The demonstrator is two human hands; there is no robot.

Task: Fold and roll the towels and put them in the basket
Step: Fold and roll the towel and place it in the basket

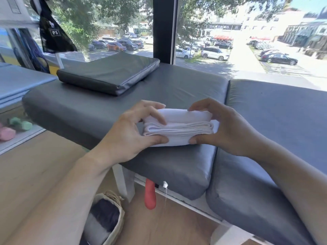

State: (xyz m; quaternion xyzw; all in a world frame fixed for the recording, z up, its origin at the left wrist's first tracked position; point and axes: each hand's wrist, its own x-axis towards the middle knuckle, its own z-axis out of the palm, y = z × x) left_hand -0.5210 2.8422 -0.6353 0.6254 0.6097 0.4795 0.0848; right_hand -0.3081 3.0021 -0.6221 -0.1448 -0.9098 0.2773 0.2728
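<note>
Down low and closest, two bare arms reaching forward from the bottom corners. At the bottom left, on the wood floor, a woven basket point(113, 218) with a dark rolled towel point(106, 213) and a grey one point(96, 228) inside. Just right of it, under the padding, a red handle point(150, 195) hanging down and a little white tag point(165, 184) on a string. Further up, in the middle, a white towel point(178, 128) folded into a thick stack, lying on the near edge of the grey padded surface point(177, 89). Left hand point(131, 131) curled round the towel's left end, thumb under at the front, fingers over the top. Right hand point(221, 126) gripping the right end the same way, fingertips on the top fold, thumb pressed at the front lower edge. Behind, on the same surface, a flat dark cushion point(109, 73), well apart from the towel. Off to the left on the floor, a green dumbbell point(21, 123) and a pink one point(7, 133). Past the big window point(247, 32), parked cars point(214, 53), trees and buildings in bright sun. Up in the left corner, a black cloth point(53, 27) hanging down.
</note>
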